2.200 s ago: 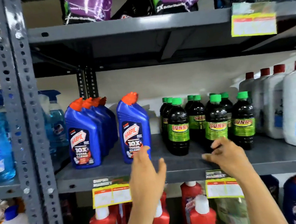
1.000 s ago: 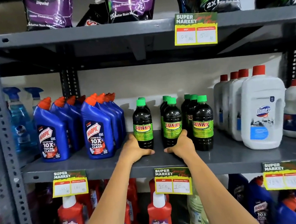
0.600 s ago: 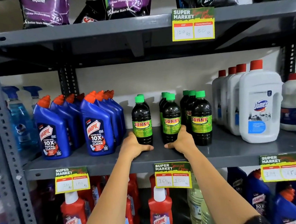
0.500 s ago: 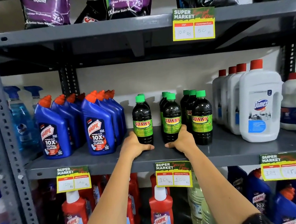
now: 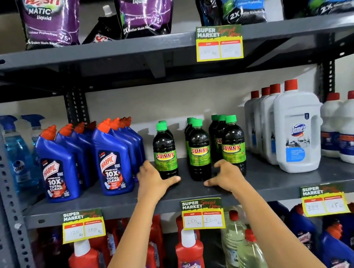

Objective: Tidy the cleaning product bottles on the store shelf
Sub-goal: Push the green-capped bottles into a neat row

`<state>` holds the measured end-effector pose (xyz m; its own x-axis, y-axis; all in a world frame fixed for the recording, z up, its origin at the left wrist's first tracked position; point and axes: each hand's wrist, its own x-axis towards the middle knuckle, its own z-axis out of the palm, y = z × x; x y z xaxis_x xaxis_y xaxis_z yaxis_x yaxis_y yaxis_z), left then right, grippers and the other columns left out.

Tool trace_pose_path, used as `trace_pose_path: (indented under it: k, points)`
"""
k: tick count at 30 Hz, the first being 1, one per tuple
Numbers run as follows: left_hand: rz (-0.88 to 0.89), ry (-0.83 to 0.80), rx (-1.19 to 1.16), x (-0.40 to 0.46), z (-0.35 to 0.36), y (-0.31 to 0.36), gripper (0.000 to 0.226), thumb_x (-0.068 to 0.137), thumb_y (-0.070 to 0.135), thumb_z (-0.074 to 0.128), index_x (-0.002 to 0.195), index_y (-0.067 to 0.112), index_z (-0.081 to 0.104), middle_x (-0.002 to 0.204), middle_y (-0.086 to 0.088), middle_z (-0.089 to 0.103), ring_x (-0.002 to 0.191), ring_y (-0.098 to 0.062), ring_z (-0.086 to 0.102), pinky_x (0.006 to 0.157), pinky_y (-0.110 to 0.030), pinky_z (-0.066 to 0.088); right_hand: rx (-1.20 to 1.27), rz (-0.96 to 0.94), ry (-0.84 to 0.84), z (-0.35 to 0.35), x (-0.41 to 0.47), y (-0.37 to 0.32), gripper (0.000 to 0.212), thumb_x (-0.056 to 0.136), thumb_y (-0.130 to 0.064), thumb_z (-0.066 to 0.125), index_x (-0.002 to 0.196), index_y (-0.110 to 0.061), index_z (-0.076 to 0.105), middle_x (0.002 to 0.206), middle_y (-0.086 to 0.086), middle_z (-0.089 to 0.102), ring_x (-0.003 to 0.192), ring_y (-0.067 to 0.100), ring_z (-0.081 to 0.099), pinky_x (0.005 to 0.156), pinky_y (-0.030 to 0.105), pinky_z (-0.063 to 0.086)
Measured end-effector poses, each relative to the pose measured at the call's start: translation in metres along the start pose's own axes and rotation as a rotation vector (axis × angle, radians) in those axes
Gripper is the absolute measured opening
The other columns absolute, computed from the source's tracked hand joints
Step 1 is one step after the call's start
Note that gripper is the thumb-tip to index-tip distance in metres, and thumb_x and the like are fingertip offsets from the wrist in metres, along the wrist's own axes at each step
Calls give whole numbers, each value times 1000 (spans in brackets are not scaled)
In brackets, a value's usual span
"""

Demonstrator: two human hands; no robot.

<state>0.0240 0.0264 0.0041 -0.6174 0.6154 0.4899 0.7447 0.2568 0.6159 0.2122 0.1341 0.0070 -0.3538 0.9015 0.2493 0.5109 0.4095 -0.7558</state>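
Dark Sunny bottles with green caps stand in three short rows mid-shelf. My left hand (image 5: 154, 181) wraps the base of the left front Sunny bottle (image 5: 165, 152), thumb across its front and fingers on its left side. My right hand (image 5: 225, 176) rests on the grey shelf (image 5: 284, 180), cupped between the middle front Sunny bottle (image 5: 199, 151) and the right front Sunny bottle (image 5: 233, 148). Its thumb points left under the middle one and it holds nothing. All the bottles are upright.
Two rows of blue Harpic bottles (image 5: 112, 164) stand close on the left, with blue spray bottles (image 5: 19, 157) beyond them. White Domex jugs (image 5: 297, 131) stand on the right. Detergent pouches (image 5: 146, 9) fill the shelf above; red bottles (image 5: 190, 260) fill the one below.
My right hand has slid off the base of the middle Sunny bottle, to the right and slightly back. My left hand keeps its hold. The view has tilted upward.
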Motion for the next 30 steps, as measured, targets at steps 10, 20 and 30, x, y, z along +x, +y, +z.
trace_pose_path:
  k: [10, 20, 30]
  points:
    - [14, -232, -153, -28, 49, 80, 84, 70, 43, 77, 126, 2, 31, 128, -17, 50, 116, -33, 53, 91, -38, 44, 51, 0, 114, -47, 25, 38, 104, 54, -31, 92, 133, -2, 31, 131, 18, 56, 122, 34, 53, 97, 39, 45]
    - [-146, -296, -105, -8, 72, 87, 112, 64, 40, 83, 141, -1, 12, 132, -18, 52, 118, -33, 53, 90, -38, 45, 117, 32, 103, -46, 35, 48, 101, 58, -21, 88, 136, -7, 26, 129, 16, 58, 119, 32, 54, 90, 33, 44]
    - [-120, -221, -31, -13, 78, 85, 83, 81, 27, 71, 138, 1, 15, 114, -18, 63, 99, -33, 63, 70, -36, 46, -24, 11, 129, -42, 37, 48, 90, 59, -26, 89, 127, -4, 35, 125, 17, 62, 117, 36, 56, 83, 33, 44]
